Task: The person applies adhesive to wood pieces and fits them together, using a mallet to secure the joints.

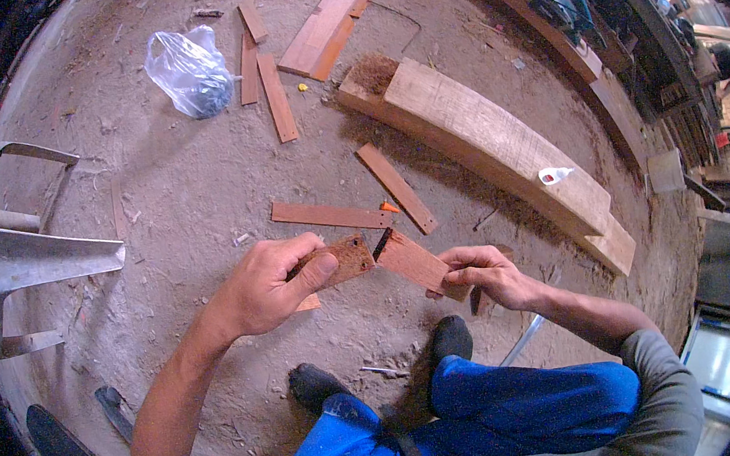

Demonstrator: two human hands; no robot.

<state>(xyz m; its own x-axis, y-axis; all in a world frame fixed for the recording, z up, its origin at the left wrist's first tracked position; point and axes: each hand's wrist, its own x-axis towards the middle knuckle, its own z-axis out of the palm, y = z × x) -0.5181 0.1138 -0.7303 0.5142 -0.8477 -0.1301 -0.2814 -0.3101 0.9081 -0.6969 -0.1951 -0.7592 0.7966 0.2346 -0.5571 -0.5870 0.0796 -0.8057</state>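
Note:
My left hand [271,284] is closed around a short brown wooden strip [352,259] with small dark holes near its end. In my right hand [487,276], fingers and thumb pinch a lighter reddish wooden piece [411,260] whose near-left end has a dark notch or slot. The ends of the two pieces come close together in front of me; whether they touch I cannot tell. Just beyond them on the ground lie a wooden strip [328,215], another drilled strip [396,187] and a small orange-tipped object [390,208].
A long pale timber beam [497,134] lies to the right, with a small white bottle [554,175] on it. Farther off are a clear plastic bag [191,73], thin boards [278,99] and a wider board [326,25]. A metal-legged frame [52,252] stands at left.

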